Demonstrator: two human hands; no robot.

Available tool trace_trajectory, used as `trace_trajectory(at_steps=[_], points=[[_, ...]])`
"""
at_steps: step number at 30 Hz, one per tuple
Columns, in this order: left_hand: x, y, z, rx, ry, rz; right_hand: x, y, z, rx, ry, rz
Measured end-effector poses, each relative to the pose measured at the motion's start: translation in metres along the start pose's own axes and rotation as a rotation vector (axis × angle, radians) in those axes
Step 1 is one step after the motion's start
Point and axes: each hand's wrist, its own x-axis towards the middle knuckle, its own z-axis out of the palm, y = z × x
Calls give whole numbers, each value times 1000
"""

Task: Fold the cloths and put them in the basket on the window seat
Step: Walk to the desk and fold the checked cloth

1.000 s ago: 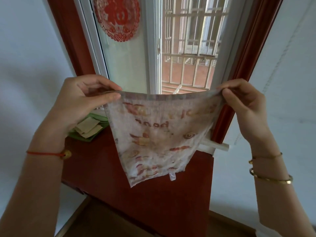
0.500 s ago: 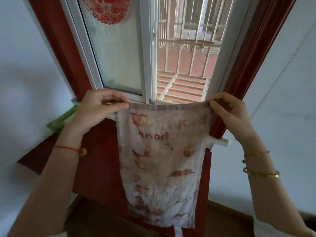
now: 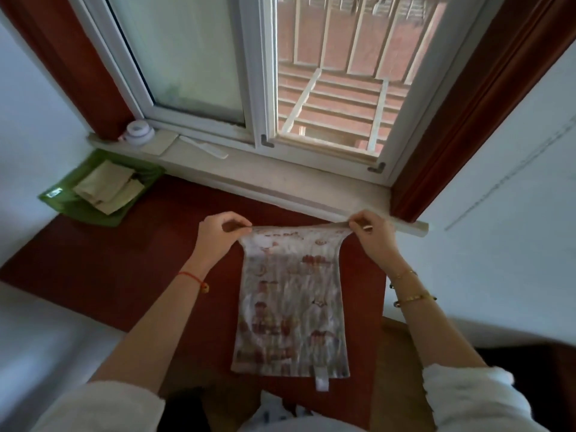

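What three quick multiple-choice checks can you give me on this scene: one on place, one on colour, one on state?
1. Where is the basket?
A. Far left corner of the window seat
B. On the floor
C. Outside the window

2. What colour is the basket?
A. Blue
B. Green
C. White

3. How is the printed cloth?
A. Folded in the basket
B. Crumpled on the seat
C. Held spread out by its top corners

Answers:
1 A, it sits at the seat's far left end.
2 B, its walls are green around the pale folded cloths inside.
3 C, the left hand and right hand each pinch a top corner.
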Motion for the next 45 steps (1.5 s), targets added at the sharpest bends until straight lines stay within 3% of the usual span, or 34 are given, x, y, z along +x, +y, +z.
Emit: trace_trajectory(at_steps=[8, 14, 21, 25, 30, 38, 45], points=[[-87, -45, 13, 4, -232, -73, -100, 60, 19, -114, -274, 58], [-143, -65, 26, 3, -370, -229, -155, 94, 29, -196, -348, 39], [-194, -83, 41, 99, -494, -245, -204, 127, 34, -310, -511, -32], [-210, -89, 51, 139, -464, -222, -216, 135, 41, -412, -467, -144], [-202, -90, 56, 107, -468, -253, -209, 133, 49, -396, -427, -77], [-110, -91, 61, 247, -143, -166, -106, 100, 71, -277, -146, 152], [-44, -101, 70, 407, -306, -232, -46, 95, 89, -328, -165, 219]])
